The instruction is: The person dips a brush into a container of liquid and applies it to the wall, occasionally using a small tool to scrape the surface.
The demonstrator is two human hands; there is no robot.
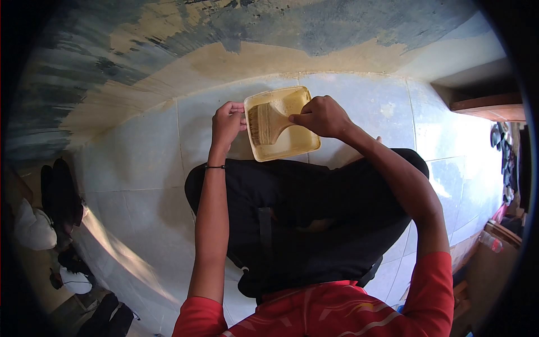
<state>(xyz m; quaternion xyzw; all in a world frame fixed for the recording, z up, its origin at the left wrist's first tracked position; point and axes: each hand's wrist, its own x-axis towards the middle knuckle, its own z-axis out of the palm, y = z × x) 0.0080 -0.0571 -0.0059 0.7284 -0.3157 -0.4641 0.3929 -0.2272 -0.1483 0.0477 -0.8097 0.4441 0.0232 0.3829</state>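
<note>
My right hand (324, 117) is closed around the handle of a wide paintbrush (273, 124). The brush lies over a square, cream-yellow paint tub (286, 150), its bristles toward the tub's left side. Pale paint coats the inside of the tub. At the tub's left wall is my left hand (228, 122), its fingers against the rim and side, with a dark band around the wrist. Part of the left fingers is hidden behind the tub wall.
Ahead stands a wall (252, 31) with patchy grey and beige paint. Pale tiles cover the floor (135, 157). A wooden ledge (488, 106) juts out at the right, with a plastic bottle (490, 241) lower down. White and dark bundles (35, 226) lie at the left.
</note>
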